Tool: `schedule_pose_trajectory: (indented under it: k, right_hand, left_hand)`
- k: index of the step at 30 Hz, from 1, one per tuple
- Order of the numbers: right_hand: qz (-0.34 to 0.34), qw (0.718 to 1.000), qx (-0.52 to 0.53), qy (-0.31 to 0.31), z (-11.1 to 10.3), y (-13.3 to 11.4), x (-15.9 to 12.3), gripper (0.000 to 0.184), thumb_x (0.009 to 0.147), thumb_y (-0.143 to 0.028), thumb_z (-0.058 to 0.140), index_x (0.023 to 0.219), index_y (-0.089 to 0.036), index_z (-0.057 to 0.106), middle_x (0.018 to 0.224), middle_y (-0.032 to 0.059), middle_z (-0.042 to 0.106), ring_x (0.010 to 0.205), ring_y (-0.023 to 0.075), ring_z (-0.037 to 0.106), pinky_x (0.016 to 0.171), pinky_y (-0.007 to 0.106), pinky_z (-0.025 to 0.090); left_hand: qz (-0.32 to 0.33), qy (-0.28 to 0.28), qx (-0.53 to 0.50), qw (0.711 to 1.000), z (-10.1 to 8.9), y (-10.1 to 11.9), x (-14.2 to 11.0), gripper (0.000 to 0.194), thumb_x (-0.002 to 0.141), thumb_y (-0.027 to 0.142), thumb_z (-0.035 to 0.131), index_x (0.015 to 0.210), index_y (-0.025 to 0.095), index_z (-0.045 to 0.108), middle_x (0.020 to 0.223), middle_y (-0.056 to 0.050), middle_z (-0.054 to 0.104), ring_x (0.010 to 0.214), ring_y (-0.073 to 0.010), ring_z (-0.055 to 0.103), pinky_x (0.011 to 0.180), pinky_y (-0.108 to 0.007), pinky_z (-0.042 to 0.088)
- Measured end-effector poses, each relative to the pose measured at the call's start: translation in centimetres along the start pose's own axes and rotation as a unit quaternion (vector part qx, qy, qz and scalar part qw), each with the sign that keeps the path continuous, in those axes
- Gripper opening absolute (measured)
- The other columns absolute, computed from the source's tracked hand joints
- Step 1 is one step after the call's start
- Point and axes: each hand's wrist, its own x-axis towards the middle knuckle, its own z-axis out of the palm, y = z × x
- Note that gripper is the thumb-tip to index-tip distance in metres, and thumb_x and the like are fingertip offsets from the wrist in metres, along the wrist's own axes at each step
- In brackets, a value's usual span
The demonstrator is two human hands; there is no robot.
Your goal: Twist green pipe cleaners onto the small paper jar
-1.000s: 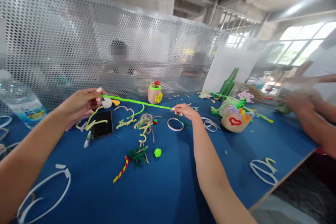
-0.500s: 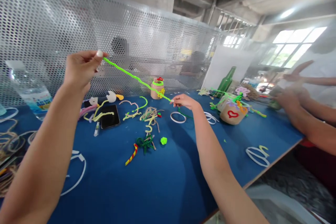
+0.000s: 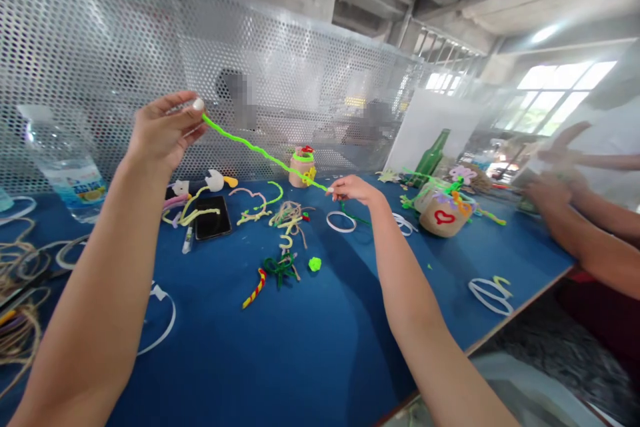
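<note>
A bright green pipe cleaner (image 3: pixel 255 149) stretches, slightly wavy, between my two hands above the blue table (image 3: pixel 300 347). My left hand (image 3: pixel 167 127) pinches its upper end, held high in front of the perforated screen. Lower down, my right hand (image 3: pixel 354 189) pinches the other end between thumb and finger. Behind the strand stands a small twine-wrapped jar (image 3: pixel 300 177) with a green rim and a yellow flower. Beneath lie a green pompom-like ball (image 3: pixel 315 264), a dark green pipe-cleaner bundle (image 3: pixel 281 269) and a red-and-yellow twisted piece (image 3: pixel 255 289).
A phone (image 3: pixel 213 219) and a water bottle (image 3: pixel 67 167) are at left, near loose twine (image 3: pixel 20 327). White rings (image 3: pixel 341 221) lie mid-table. Toward the right stand a jar with a red heart (image 3: pixel 444 217) and a green bottle (image 3: pixel 433 157). Another person's arms (image 3: pixel 585 220) reach in.
My left hand has shifted slightly right and its lower fingers have loosened outward, still pinching the green pipe cleaner. My right hand stays nearly in place. The view has turned slightly.
</note>
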Motion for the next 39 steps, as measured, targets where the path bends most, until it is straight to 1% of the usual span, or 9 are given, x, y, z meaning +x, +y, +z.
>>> schedule_pose_trajectory:
  k: [5,11,17,22,27,30,34,36,39]
  right_hand:
    - [-0.017,1.0,0.015,0.013,0.0,0.5,0.2,0.012,0.07,-0.025,0.067,0.074,-0.014,0.072,0.06,0.0018,0.064,0.057,0.0094,0.054,0.055,0.02,0.039]
    - [0.015,1.0,-0.008,0.006,1.0,-0.1,0.2,0.013,0.069,-0.024,0.068,0.074,-0.013,0.072,0.059,0.0027,0.064,0.054,0.0095,0.052,0.052,0.021,0.037]
    - [0.018,1.0,-0.013,0.006,0.9,-0.2,0.2,0.013,0.069,-0.024,0.069,0.075,-0.013,0.072,0.059,0.0029,0.064,0.056,0.0096,0.053,0.052,0.021,0.038]
    - [0.014,1.0,0.017,0.017,-0.2,-0.4,-0.6,0.018,0.07,-0.029,0.071,0.076,-0.012,0.071,0.062,0.004,0.065,0.054,0.0085,0.052,0.054,0.021,0.042]
    - [0.077,0.993,-0.078,0.034,-0.8,0.4,-0.4,0.025,0.072,-0.031,0.071,0.092,-0.016,0.069,0.081,0.0078,0.07,0.067,0.013,0.062,0.06,0.023,0.049]
    - [0.132,0.966,-0.185,0.126,-0.1,1.9,0.8,0.022,0.066,-0.027,0.077,0.081,-0.014,0.068,0.074,0.0095,0.068,0.071,0.0189,0.063,0.056,0.025,0.048]
    - [0.171,0.941,-0.235,0.174,1.6,4.1,2.1,0.019,0.06,-0.017,0.08,0.062,-0.015,0.061,0.058,0.0073,0.061,0.071,0.0225,0.063,0.057,0.027,0.045]
    - [0.172,0.938,-0.238,0.182,2.2,4.4,2.3,0.018,0.068,-0.02,0.076,0.063,-0.015,0.06,0.059,0.0037,0.06,0.067,0.0177,0.062,0.059,0.027,0.045]
    - [0.142,0.947,-0.219,0.185,2.3,3.1,2.1,0.02,0.075,-0.021,0.069,0.06,-0.014,0.058,0.056,0.0016,0.056,0.059,0.0137,0.057,0.057,0.026,0.044]
  left_hand:
    - [-0.03,-0.011,-0.043,0.999,0.5,0.7,-0.5,0.013,0.081,0.002,0.057,0.077,0.013,0.062,0.058,0.003,0.053,0.054,-0.0047,0.05,0.067,-0.021,0.052]
    - [-0.046,-0.007,-0.007,0.999,1.2,0.9,-1.0,0.018,0.079,0.004,0.058,0.07,0.019,0.061,0.06,0.003,0.052,0.057,-0.0052,0.049,0.074,-0.023,0.054]
    - [-0.024,-0.008,0.019,0.999,0.6,0.5,-0.8,0.014,0.079,0.002,0.058,0.076,0.014,0.062,0.061,0.002,0.055,0.058,-0.0058,0.053,0.081,-0.031,0.055]
    - [0.021,0.035,0.112,0.993,0.4,-0.4,-0.4,0.016,0.073,-0.002,0.062,0.08,0.012,0.061,0.063,0.001,0.061,0.065,-0.0101,0.061,0.077,-0.034,0.055]
    - [0.117,0.106,0.305,0.939,-0.4,-1.3,0.5,0.018,0.068,0.002,0.067,0.082,0.011,0.062,0.056,0.005,0.055,0.056,-0.0094,0.054,0.069,-0.03,0.052]
    - [0.2,0.081,0.411,0.886,-1.1,-1.5,0.7,0.025,0.07,0.002,0.064,0.092,0.013,0.064,0.062,0.004,0.057,0.062,-0.0104,0.053,0.077,-0.028,0.049]
    - [0.283,0.041,0.483,0.828,-1.4,-1.0,0.3,0.027,0.076,0.003,0.057,0.098,0.016,0.066,0.078,-0.001,0.063,0.081,-0.0151,0.057,0.096,-0.033,0.041]
    - [0.297,0.026,0.483,0.824,-1.2,-0.6,0.1,0.028,0.076,0.003,0.057,0.098,0.017,0.067,0.081,-0.002,0.064,0.085,-0.016,0.057,0.098,-0.033,0.039]
    - [0.29,0.018,0.423,0.858,-0.5,-0.2,-0.3,0.032,0.074,0.004,0.059,0.102,0.017,0.066,0.094,-0.003,0.065,0.08,-0.0128,0.059,0.087,-0.027,0.045]
